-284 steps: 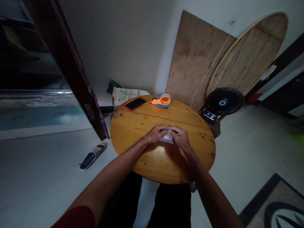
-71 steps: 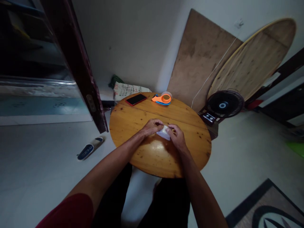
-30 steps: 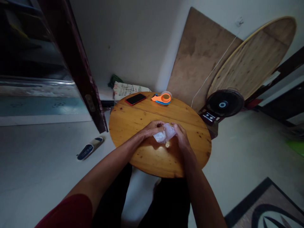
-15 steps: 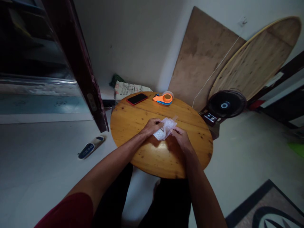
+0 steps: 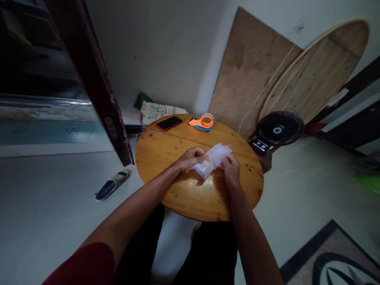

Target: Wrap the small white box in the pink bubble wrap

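Observation:
Both my hands hold a piece of clear bubble wrap (image 5: 214,158) just above the round wooden table (image 5: 166,150). My left hand (image 5: 191,157) grips its near left end. My right hand (image 5: 230,169) pinches its right side. The wrap is partly unrolled and stretches up and to the right between the hands. An orange and blue tape dispenser (image 5: 202,122) and a phone with a red case (image 5: 169,123) lie at the table's far edge, well beyond my hands.
A dark door (image 5: 97,87) stands open to the left. A black fan (image 5: 279,128) sits on the floor to the right, below a leaning board (image 5: 249,67) and a round wooden tabletop (image 5: 314,71). A slipper (image 5: 112,185) lies on the floor, left.
The folded wrap, pressed flat on the table earlier, has been lifted and unrolled. It now spreads longer toward the upper right between my hands.

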`<action>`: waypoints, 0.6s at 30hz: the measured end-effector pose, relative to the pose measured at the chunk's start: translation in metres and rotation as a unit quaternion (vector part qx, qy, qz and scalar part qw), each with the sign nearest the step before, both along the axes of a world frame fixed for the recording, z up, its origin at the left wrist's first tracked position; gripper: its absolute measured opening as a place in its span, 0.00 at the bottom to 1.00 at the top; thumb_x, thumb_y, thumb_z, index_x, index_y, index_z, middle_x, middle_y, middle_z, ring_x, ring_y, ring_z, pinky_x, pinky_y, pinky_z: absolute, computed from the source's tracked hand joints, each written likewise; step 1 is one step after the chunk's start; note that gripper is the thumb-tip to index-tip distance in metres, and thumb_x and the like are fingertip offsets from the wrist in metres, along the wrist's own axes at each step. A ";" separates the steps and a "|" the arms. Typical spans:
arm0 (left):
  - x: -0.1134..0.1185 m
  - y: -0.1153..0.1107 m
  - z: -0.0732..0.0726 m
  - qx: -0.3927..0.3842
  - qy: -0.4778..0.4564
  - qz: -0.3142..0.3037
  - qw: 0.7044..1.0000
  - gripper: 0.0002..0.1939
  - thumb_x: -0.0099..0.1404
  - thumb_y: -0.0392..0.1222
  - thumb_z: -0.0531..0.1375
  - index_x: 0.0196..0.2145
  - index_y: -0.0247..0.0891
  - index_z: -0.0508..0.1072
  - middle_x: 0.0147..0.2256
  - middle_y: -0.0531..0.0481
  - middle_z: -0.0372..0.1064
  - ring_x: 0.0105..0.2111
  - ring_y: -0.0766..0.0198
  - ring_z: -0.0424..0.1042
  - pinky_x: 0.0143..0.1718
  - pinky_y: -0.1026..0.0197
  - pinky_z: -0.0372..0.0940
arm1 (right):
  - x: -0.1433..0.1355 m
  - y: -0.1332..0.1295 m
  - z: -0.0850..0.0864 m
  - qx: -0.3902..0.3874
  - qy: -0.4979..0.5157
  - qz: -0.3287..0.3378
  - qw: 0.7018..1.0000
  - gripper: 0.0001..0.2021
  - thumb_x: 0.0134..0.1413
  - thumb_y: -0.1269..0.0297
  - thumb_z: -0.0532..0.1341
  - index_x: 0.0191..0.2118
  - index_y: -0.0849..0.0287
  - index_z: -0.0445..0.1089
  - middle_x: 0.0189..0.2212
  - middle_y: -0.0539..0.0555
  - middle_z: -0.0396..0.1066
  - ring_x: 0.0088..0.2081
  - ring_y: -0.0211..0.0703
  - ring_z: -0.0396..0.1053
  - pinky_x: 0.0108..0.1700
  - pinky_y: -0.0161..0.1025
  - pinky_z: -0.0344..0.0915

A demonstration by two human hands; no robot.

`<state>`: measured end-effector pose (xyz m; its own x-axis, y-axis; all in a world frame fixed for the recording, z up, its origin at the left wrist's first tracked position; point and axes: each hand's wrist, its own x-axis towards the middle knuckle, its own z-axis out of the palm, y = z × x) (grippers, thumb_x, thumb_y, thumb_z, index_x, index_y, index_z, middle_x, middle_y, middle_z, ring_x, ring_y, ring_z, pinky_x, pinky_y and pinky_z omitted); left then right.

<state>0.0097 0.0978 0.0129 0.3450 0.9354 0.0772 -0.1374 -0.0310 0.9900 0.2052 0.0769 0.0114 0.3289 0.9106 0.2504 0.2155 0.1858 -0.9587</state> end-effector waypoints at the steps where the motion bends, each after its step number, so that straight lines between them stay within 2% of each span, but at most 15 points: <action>1: 0.000 0.000 0.000 0.004 0.002 0.003 1.000 0.12 0.48 0.40 0.64 0.31 0.34 0.70 0.25 0.56 0.67 0.24 0.72 0.64 0.27 0.68 0.59 | 0.001 0.001 -0.002 0.003 -0.020 -0.003 1.000 0.14 0.47 0.52 0.61 0.29 0.59 0.68 0.20 0.46 0.66 0.21 0.36 0.61 0.25 0.35 0.59; 4: -0.001 -0.001 0.002 0.013 0.034 -0.008 0.999 0.08 0.48 0.38 0.63 0.27 0.34 0.70 0.23 0.57 0.65 0.22 0.72 0.62 0.25 0.68 0.57 | 0.005 0.004 -0.008 0.005 -0.072 -0.029 0.997 0.15 0.47 0.50 0.62 0.27 0.59 0.67 0.20 0.47 0.67 0.20 0.37 0.62 0.24 0.35 0.59; 8: -0.003 0.000 0.003 0.021 0.069 -0.009 0.997 0.07 0.50 0.38 0.62 0.28 0.34 0.73 0.24 0.56 0.67 0.23 0.71 0.63 0.26 0.67 0.57 | 0.010 0.004 -0.008 -0.034 -0.111 -0.044 0.992 0.20 0.48 0.45 0.62 0.22 0.58 0.65 0.17 0.46 0.64 0.18 0.37 0.62 0.21 0.35 0.57; 11: -0.004 0.000 0.003 0.036 0.079 0.000 0.996 0.12 0.52 0.44 0.63 0.33 0.34 0.75 0.28 0.52 0.71 0.27 0.68 0.66 0.29 0.66 0.60 | 0.011 0.001 -0.003 -0.062 -0.109 -0.020 0.992 0.23 0.49 0.42 0.60 0.19 0.57 0.64 0.14 0.46 0.61 0.17 0.37 0.60 0.20 0.35 0.56; 14: -0.005 0.001 0.003 0.055 0.091 -0.014 0.994 0.20 0.53 0.51 0.64 0.39 0.33 0.75 0.34 0.48 0.74 0.31 0.65 0.69 0.32 0.64 0.63 | 0.007 -0.005 0.003 -0.054 -0.115 0.016 0.992 0.25 0.50 0.41 0.59 0.18 0.58 0.64 0.14 0.46 0.61 0.17 0.36 0.59 0.20 0.35 0.56; 16: -0.006 0.000 0.002 0.076 0.107 -0.030 0.991 0.23 0.51 0.50 0.66 0.42 0.34 0.75 0.37 0.47 0.74 0.33 0.64 0.70 0.34 0.64 0.63 | 0.004 -0.008 0.006 -0.056 -0.133 0.033 0.989 0.25 0.51 0.41 0.59 0.18 0.58 0.64 0.13 0.46 0.61 0.16 0.36 0.59 0.20 0.34 0.55; 18: -0.005 -0.001 0.001 0.096 0.119 -0.042 0.987 0.20 0.50 0.45 0.66 0.41 0.35 0.76 0.37 0.48 0.74 0.34 0.64 0.70 0.35 0.64 0.63 | 0.001 -0.011 0.009 -0.065 -0.145 0.038 0.987 0.25 0.51 0.41 0.59 0.18 0.58 0.64 0.13 0.46 0.60 0.16 0.36 0.59 0.20 0.34 0.54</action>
